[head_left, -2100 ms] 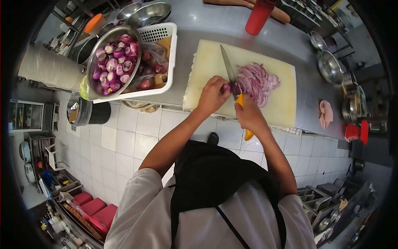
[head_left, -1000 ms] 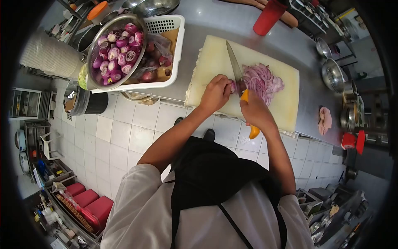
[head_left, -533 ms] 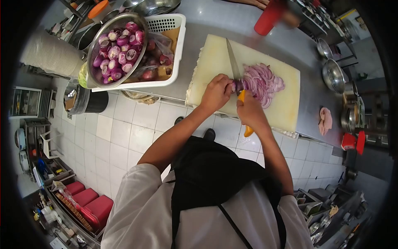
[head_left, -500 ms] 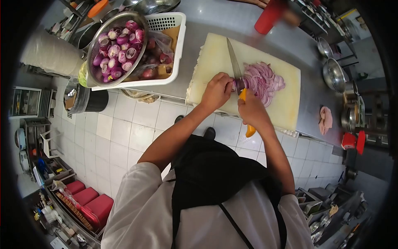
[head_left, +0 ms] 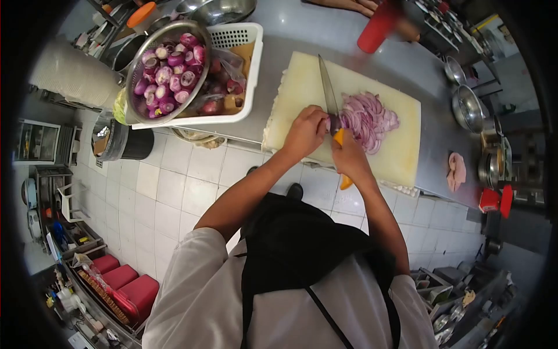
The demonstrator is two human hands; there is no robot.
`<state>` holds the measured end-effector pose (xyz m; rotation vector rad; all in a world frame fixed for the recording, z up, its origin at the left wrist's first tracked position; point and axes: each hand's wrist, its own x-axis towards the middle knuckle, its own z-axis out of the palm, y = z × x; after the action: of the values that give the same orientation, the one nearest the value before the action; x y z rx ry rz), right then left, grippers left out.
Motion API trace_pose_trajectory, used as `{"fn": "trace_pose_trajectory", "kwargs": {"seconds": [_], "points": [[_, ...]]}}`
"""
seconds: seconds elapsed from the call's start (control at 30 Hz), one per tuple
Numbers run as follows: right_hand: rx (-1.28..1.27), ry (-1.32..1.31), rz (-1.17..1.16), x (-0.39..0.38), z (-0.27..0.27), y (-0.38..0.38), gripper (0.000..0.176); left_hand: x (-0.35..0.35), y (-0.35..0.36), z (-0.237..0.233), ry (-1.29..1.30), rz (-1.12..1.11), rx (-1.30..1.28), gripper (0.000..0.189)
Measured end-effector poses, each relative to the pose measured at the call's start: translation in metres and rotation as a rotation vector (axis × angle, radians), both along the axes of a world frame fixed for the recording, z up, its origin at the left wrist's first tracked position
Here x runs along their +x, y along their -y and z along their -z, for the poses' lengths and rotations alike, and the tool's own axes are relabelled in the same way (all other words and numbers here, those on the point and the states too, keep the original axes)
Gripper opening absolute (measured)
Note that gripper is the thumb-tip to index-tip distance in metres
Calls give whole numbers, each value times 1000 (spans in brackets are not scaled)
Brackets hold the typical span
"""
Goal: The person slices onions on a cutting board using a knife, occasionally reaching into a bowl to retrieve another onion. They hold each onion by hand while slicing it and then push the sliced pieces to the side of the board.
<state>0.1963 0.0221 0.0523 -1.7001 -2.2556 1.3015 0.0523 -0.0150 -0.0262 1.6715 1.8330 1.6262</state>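
Left hand [head_left: 305, 131] is clawed down, pinching the last bit of onion [head_left: 332, 123] near the board's [head_left: 296, 87] front edge. Its fingertips sit right against the knife [head_left: 326, 87], so I'd say a slip on that tiny stub could nick a finger. Right hand [head_left: 349, 154] is wrapped tight round the orange handle, slices [head_left: 369, 119] piled just beyond; no readable labels anywhere.
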Motion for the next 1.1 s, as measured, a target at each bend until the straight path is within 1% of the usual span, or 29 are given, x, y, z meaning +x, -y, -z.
{"fn": "trace_pose_trajectory", "kwargs": {"seconds": [0.03, 0.07, 0.13, 0.17, 0.23, 0.27, 0.37, 0.47, 0.57, 0.67, 0.8, 0.87, 0.9, 0.93, 0.97, 1.0, 1.07, 1.1], "points": [[76, -5, -33, 11, 20, -8, 34, -4, -1, -1, -54, -23, 67, 19], [146, -12, -71, 20, 32, -14, 35, -9, -2, -4, -117, 81, 63, 20], [134, -35, -73, 33, 28, -24, 36, -23, -5, -14, -241, 282, 49, 22], [126, -43, -74, 35, 27, -25, 36, -28, -7, -18, -274, 320, -51, 23], [30, -12, -21, 27, -1, -20, 37, -36, -13, -28, -325, 390, -255, 23], [-19, 7, 6, 24, -9, -17, 38, -39, -15, -35, -316, 377, -388, 21], [150, -14, -53, 32, 21, -20, 37, -35, -12, -33, -303, 196, -392, 13], [218, -59, -102, 35, 32, -14, 36, -16, -7, -29, -77, -22, -429, 13], [-27, -13, -17, 18, -17, 2, 36, 1, -3, -23, 93, -109, -355, 14], [-51, 0, -44, 16, -33, 4, 37, 10, -6, -24, 230, -133, -360, 12], [-95, 87, -72, 13, -60, 7, 38, 14, -6, -19, 270, -173, -313, 14], [-107, 54, -44, 11, -55, 9, 38, 13, -6, -13, 258, -165, -273, 15], [-113, 37, -31, 11, -49, 10, 38, 13, -5, -13, 292, -154, -270, 15], [73, 18, -84, 14, -14, 8, 35, 13, -4, -14, 327, -143, -268, 15], [261, -2, -136, 19, 44, 4, 33, 14, -3, -15, 362, -131, -265, 14], [449, -22, -189, 12, 52, 5, 30, 14, -2, -14, 369, -110, -249, 14], [249, -20, -149, 14, 56, -7, 29, 11, -1, -13, 379, -73, -210, 13], [143, -16, -122, 13, 38, -5, 29, 11, 2, -9, 349, -79, -186, 13]]}}
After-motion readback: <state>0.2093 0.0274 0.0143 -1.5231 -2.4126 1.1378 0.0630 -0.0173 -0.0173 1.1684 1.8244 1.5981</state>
